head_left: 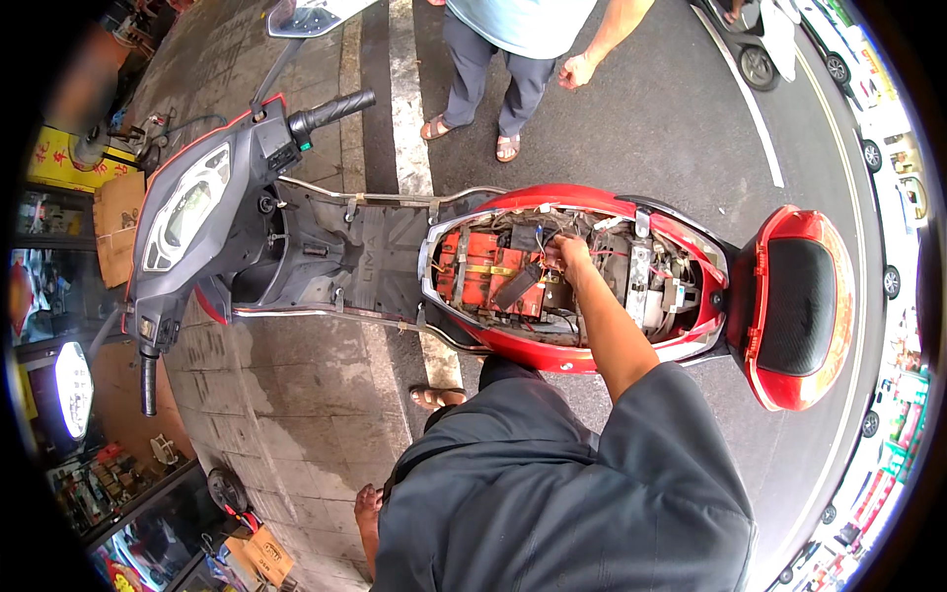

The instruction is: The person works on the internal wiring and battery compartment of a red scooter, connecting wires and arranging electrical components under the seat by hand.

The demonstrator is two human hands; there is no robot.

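A red scooter (523, 353) stands crosswise before me, its seat compartment uncovered. My right hand (567, 255) reaches into this compartment from the near side. Its fingers are bent together among thin wires (597, 254), beside a small dark box (526, 237); what they grip is hidden. Left of the hand sit red batteries (468, 264) with a yellow strap across them. On top of the batteries lies a black oblong module (517, 287). Low at my left side hangs my left hand (368, 501), fingers loosely bent, with nothing visible in it.
A person in a light blue shirt (523, 22) stands beyond the scooter. The handlebar grip (333, 111) and mirrors project at left; a red and black rear box (801, 308) is at right. Cardboard boxes (261, 555) lie at lower left. Parked vehicles line the far right.
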